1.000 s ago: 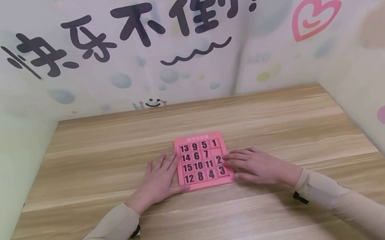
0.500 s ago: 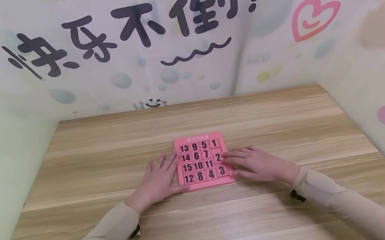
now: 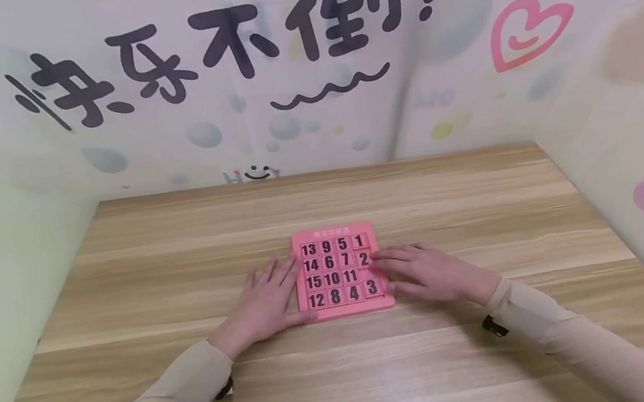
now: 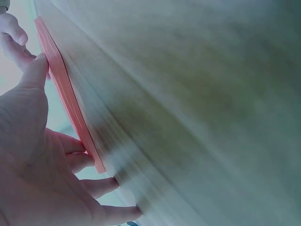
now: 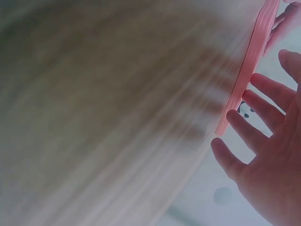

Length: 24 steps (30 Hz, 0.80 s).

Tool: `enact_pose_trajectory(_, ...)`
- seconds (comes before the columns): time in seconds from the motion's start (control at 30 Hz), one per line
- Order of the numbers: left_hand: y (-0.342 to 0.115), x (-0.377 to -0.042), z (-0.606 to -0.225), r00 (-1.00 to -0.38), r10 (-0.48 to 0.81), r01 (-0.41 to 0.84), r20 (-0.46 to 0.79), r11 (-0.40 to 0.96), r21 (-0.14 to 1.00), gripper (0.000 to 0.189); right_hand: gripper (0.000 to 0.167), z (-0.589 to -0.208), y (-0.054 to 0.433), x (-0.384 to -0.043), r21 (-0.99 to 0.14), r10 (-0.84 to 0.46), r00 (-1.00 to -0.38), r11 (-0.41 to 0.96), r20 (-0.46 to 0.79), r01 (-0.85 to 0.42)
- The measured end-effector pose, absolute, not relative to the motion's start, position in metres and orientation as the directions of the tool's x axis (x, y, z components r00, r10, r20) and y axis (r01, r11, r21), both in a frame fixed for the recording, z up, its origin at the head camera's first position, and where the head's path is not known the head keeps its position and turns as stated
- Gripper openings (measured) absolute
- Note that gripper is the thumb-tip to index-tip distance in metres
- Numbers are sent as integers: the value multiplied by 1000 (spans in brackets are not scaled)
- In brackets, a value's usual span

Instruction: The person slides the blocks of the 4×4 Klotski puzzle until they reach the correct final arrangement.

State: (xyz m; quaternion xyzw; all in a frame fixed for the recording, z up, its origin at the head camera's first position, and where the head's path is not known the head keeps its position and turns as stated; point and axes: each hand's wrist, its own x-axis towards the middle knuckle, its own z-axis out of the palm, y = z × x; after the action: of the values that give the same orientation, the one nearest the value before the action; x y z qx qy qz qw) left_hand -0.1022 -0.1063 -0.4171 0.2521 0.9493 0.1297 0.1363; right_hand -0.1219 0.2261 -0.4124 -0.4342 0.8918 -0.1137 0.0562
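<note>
A pink number slide puzzle (image 3: 348, 310) lies flat in the middle of the table, with black numerals on its tiles. My left hand (image 3: 262, 306) spreads along its left side, thumb on the lower left corner and fingertips at the left edge; the left wrist view shows the thumb and fingers against the pink edge (image 4: 66, 89). From the right, my right hand (image 3: 429, 274) reaches over the frame, its extended fingertips on the tile 2 (image 3: 363, 259). That tile sits in the second row's right column, beside 7. Below it is a gap, then the tile 3 (image 3: 372, 287).
The puzzle rests on a wood-grain table (image 3: 345, 374). A white printed wall (image 3: 167, 140) with large black characters rises behind the table's far edge, and side walls stand left and right. Both wrists carry small black devices under beige sleeves (image 3: 578, 337).
The tile 2 has slid upward from the third row into the second row, leaving the gap below it. My right hand has moved slightly up with it; the left hand has stayed in place.
</note>
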Motion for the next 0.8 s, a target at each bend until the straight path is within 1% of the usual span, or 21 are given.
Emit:
enact_pose_trajectory(0.13, -106, -103, -418, -835, 516, 444, -192, 838, 319, 103, 51, -412, 226, -123, -260, -779, -627, 608, -13, -750)
enact_pose_trajectory(0.4, -106, -103, -420, -837, 513, 442, -192, 839, 317, 103, 51, -414, 225, -128, -257, -794, -608, 587, 4, -768)
enact_pose_trajectory(0.8, -106, -103, -419, -839, 509, 438, -191, 841, 318, 103, 54, -410, 224, -129, -309, -788, -614, 595, -45, -742)
